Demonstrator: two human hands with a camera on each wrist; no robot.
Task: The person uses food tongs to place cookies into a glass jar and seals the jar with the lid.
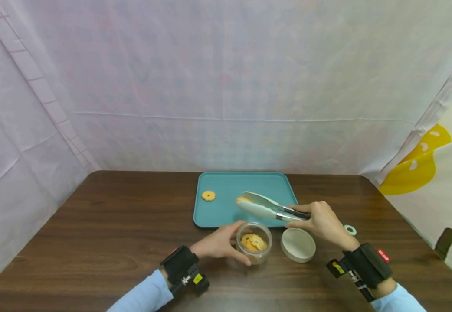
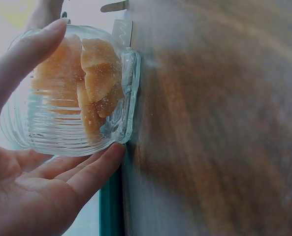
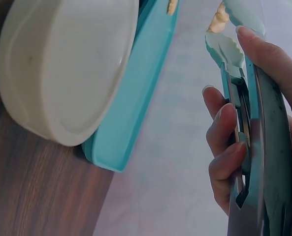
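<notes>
My left hand (image 1: 223, 243) grips a clear glass jar (image 2: 62, 132) from its side, thumb on one face and fingers on the other. Several scalloped cookies (image 1: 254, 242) lie inside the jar, which stands on the table. With my right hand (image 1: 321, 223) I hold a pair of tongs (image 1: 263, 205), their pale green tips above the teal tray (image 1: 226, 219). Between those tips a cookie (image 3: 218, 19) is pinched. One more cookie (image 1: 208, 196), round with a hole in the middle, rests at the tray's left side.
A whitish round lid (image 1: 298, 245) lies on the wooden table (image 1: 105, 242), just right of the jar and under my right hand. The small pale ring (image 1: 350, 229) sits beyond my right wrist. Pale cloth (image 1: 226, 86) hangs behind the table.
</notes>
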